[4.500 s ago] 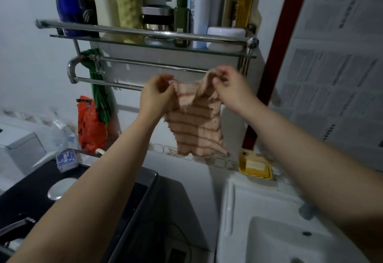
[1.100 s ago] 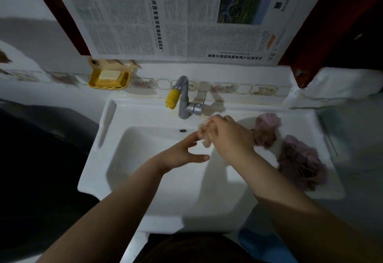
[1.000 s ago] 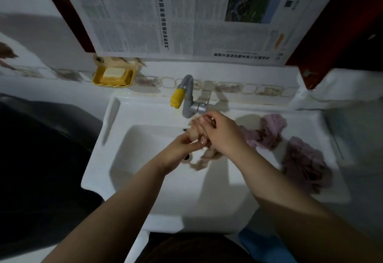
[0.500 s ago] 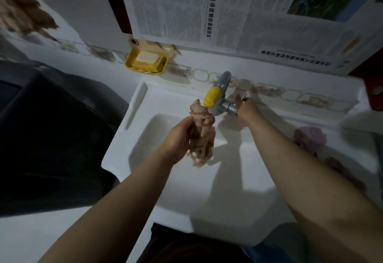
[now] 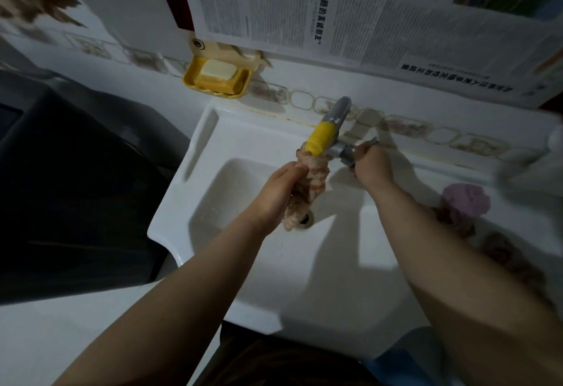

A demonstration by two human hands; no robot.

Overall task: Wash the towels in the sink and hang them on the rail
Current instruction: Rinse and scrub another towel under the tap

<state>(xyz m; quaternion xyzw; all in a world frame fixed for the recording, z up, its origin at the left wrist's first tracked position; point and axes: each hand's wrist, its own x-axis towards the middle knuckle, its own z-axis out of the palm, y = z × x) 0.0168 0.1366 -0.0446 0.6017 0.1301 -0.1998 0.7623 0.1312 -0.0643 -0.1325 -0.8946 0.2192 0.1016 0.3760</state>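
Sink point(image 5: 243, 129) glossy white ceramic; tap point(image 5: 338, 117) matt grey metal, yellow plastic tip; towel point(image 5: 310, 184) nubbly cloth; newspaper point(image 5: 365, 14) matt paper.

One head-worn wide-angle view looks steeply down, close over the sink point(image 5: 198, 154).

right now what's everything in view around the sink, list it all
sink: one, white, centre
tap: one, grey with a yellow spout tip, at the back rim of the sink
bunched towel: one, pinkish, right under the spout
crumpled towels: at least two, pink, on the sink's right ledge
soap dish: one, yellow, on the wall, holding a pale soap bar
newspaper: white sheets, on the wall above
hanging towel: one, brownish, top left corner
left hand: grips the bunched towel
right hand: on the tap handle
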